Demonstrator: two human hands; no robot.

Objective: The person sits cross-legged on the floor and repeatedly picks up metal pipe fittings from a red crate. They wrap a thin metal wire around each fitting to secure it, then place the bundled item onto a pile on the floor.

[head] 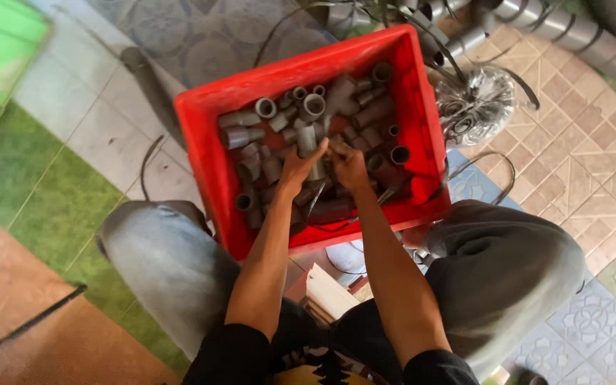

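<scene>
1. Grey pipe fittings (365, 114) fill the red crate (208, 157) on the tiled floor (586, 142), between our knees.
2. Head view: our left hand (299, 170) and right hand (347, 165) meet mid-crate, both closed on one grey fitting (308, 137) that stands upright between them.
3. A clear plastic bag (475, 103) sits just right of the crate; grey pipes (572, 28) lie beyond it.

Crinkled clear plastic bag (476, 102) of dark rings on tiled floor just right of red crate (208, 142).
</scene>
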